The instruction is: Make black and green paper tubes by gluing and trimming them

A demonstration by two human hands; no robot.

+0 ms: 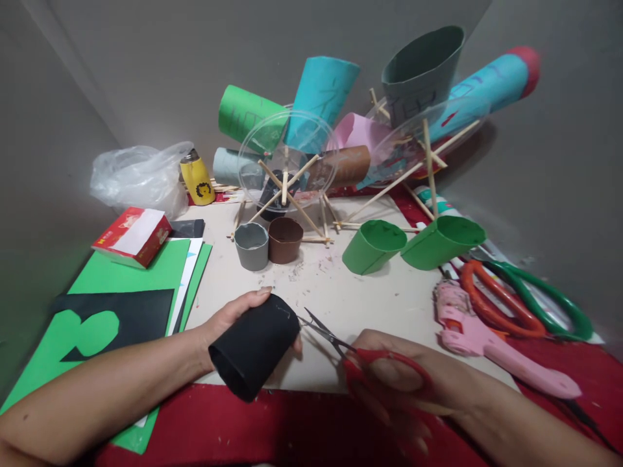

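While the right grip [431,357] holds scissors [351,360], the left grip [228,318] clasps, presumably steadying, the tube [254,347] by the board's [316,373] front edge.

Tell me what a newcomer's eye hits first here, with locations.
Probably the bright blue paper tube at back centre, leaning above a clear round plastic disc with crossed wooden sticks. Then front centre: a black paper tube in the left hand, the open blades of red-handled metal scissors in the right hand at its rim. Far right, a pink plastic glue gun.
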